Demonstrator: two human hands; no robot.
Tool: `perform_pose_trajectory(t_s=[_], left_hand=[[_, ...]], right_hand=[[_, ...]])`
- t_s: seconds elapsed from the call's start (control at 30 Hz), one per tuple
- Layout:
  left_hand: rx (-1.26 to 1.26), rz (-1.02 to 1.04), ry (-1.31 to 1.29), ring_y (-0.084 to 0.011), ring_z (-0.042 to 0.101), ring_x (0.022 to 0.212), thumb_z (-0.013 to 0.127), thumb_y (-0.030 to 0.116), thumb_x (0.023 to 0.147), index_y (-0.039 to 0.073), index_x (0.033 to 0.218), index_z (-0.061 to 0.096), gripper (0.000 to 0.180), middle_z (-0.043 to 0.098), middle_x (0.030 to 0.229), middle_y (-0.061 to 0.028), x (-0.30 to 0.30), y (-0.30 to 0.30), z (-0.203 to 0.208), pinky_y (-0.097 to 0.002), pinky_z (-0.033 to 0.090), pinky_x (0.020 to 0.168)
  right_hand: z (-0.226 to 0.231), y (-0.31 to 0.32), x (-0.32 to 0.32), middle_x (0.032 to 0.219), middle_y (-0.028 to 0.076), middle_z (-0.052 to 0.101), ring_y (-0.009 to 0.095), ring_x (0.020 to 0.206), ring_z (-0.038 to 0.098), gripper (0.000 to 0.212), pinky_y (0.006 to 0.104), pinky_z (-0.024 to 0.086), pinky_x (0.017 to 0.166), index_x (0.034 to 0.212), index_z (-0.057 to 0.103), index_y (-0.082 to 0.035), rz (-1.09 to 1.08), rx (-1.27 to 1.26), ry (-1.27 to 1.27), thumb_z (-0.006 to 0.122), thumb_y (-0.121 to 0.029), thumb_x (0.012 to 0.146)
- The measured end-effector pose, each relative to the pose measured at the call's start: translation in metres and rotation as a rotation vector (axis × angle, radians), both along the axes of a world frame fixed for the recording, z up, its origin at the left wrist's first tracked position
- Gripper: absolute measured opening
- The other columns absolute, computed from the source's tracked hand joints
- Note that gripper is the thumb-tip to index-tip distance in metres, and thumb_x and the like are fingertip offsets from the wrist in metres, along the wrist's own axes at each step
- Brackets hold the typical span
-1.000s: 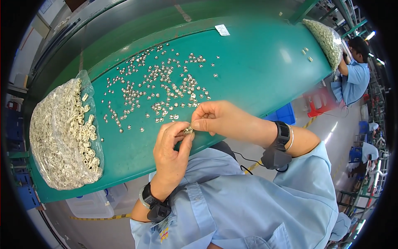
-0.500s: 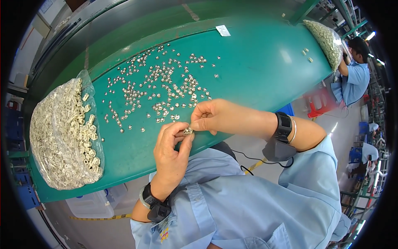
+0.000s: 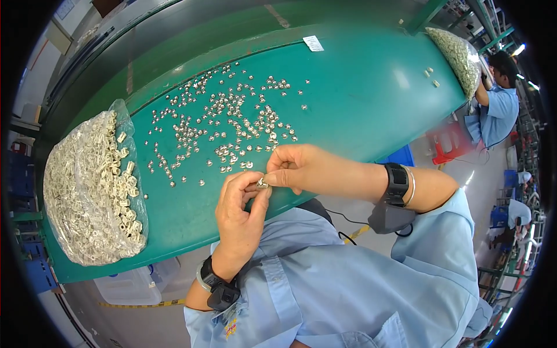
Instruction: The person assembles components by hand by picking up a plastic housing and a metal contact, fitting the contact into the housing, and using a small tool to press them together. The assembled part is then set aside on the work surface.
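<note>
My left hand (image 3: 238, 214) pinches a small cream plastic part (image 3: 262, 183) between thumb and fingers, above the near edge of the green table. From the right, my right hand (image 3: 299, 167) is closed with its thumb and forefinger pressed against the same part; whether a metal piece sits in it is too small to tell. Beyond my hands many small round shiny metal pieces (image 3: 227, 104) lie scattered on the green tabletop (image 3: 354, 98). To the left, a clear plastic bag (image 3: 87, 191) lies open, filled with cream plastic parts (image 3: 125, 188) like the one held.
At the far right stands another full bag of pale parts (image 3: 455, 58), with a few loose pieces (image 3: 429, 72) beside it. A person in a light blue shirt (image 3: 502, 110) works there. A white paper slip (image 3: 313, 43) lies near the back edge. Under the table is a translucent bin (image 3: 127, 287).
Both hands stay together at nearly the same spot. The cream part shows at a slightly different angle between the fingertips. The whole view has shifted a little.
</note>
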State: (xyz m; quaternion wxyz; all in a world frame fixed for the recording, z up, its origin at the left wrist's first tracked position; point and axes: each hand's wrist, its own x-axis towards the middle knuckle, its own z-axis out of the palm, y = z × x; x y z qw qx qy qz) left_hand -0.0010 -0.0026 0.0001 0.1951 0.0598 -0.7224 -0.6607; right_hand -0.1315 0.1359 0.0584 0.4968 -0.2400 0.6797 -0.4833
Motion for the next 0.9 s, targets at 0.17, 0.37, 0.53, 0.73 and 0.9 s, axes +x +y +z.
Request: perform_pose_trajectory(t_s=[0.17, 0.37, 0.53, 0.73, 0.9], left_hand=[[-0.037, 0.014, 0.029, -0.0157, 0.064, 0.093, 0.064, -0.011, 0.085, 0.000, 0.113, 0.056, 0.031, 0.056, 0.111, -0.0104, -0.001, -0.001, -0.001, -0.0273, 0.057, 0.082], [-0.056, 0.005, 0.043, -0.0160, 0.064, 0.094, 0.064, -0.012, 0.085, 0.000, 0.114, 0.056, 0.032, 0.056, 0.112, -0.0108, -0.001, -0.002, -0.001, -0.0275, 0.057, 0.081], [-0.054, -0.009, 0.049, -0.0162, 0.064, 0.095, 0.063, -0.012, 0.085, 0.000, 0.114, 0.056, 0.032, 0.056, 0.112, -0.0107, 0.001, -0.003, 0.000, -0.0277, 0.057, 0.081], [0.063, -0.051, -0.001, -0.0158, 0.063, 0.097, 0.062, -0.012, 0.087, 0.000, 0.117, 0.054, 0.034, 0.056, 0.113, -0.0103, 0.004, -0.005, -0.002, -0.0278, 0.056, 0.084], [0.175, -0.112, -0.006, -0.0171, 0.063, 0.101, 0.060, -0.012, 0.088, 0.001, 0.129, 0.046, 0.045, 0.055, 0.120, -0.0127, 0.007, -0.005, -0.001, -0.0295, 0.054, 0.088]], right_hand=[[-0.013, 0.001, 0.012, 0.084, -0.002, 0.056, 0.006, 0.068, 0.050, 0.021, 0.0233, 0.041, 0.059, 0.098, 0.059, -0.006, -0.120, -0.100, -0.012, 0.062, -0.027, 0.097], [-0.005, 0.000, 0.010, 0.083, -0.004, 0.054, 0.005, 0.068, 0.049, 0.023, 0.0216, 0.039, 0.059, 0.101, 0.059, -0.008, -0.107, -0.089, -0.025, 0.061, -0.030, 0.097], [0.008, -0.001, 0.003, 0.083, -0.005, 0.054, 0.004, 0.067, 0.050, 0.024, 0.0209, 0.037, 0.058, 0.101, 0.059, -0.008, -0.003, 0.023, -0.056, 0.061, -0.031, 0.097], [0.016, -0.002, 0.000, 0.084, -0.004, 0.054, 0.003, 0.068, 0.050, 0.022, 0.0212, 0.039, 0.059, 0.103, 0.059, -0.008, 0.051, 0.117, -0.044, 0.061, -0.030, 0.097], [-0.004, 0.007, 0.003, 0.087, 0.000, 0.057, 0.008, 0.069, 0.054, 0.021, 0.0247, 0.044, 0.061, 0.106, 0.059, -0.007, -0.067, -0.075, 0.107, 0.063, -0.024, 0.096]])
